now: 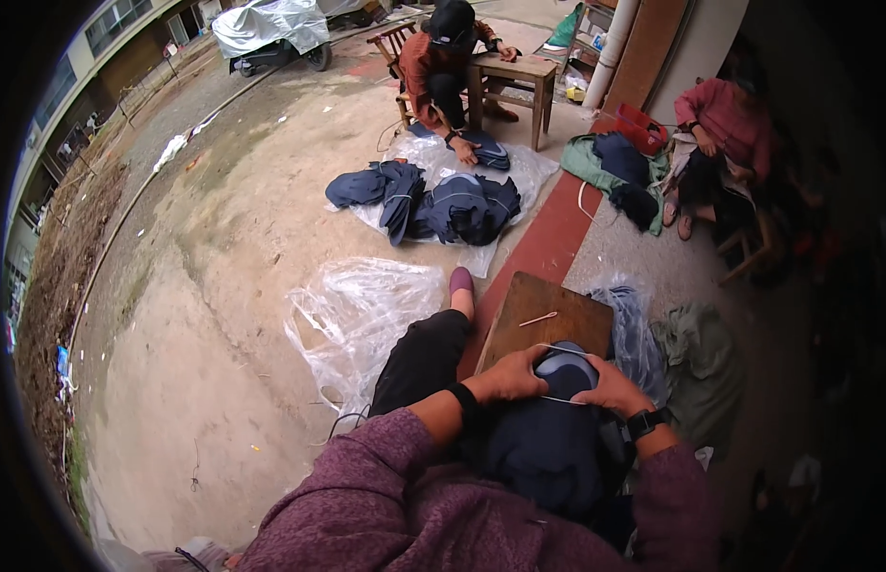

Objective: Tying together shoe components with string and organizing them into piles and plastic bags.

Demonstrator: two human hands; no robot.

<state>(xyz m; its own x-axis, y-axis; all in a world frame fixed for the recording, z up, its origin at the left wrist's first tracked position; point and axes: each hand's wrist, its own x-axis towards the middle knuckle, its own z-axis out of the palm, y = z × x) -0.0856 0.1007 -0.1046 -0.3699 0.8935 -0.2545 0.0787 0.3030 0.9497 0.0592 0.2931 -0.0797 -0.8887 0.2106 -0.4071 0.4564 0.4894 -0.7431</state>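
Note:
In my lap area, at the near edge of a small wooden table [533, 310], I hold a bundle of dark blue cloth pieces [569, 374] with a rounded top and a pale grey arc. My left hand [512, 375] grips its left side, the thumb near the top. On its right side is my right hand [612, 386], fingers curled round the edge. A thin pale cord [562, 399] runs across the bundle between both hands. More dark blue cloth [548, 453] lies below, over my lap. A slim pale tool [538, 319] rests on the tabletop, apart from my hands.
Clear plastic sheeting [366, 310] lies left of my leg. Ahead, dark blue bundles [462, 202] sit on more plastic, where a person [433, 71] bends from a chair. Another person [724, 129] sits at right. Green-grey cloth [700, 367] lies right of the table.

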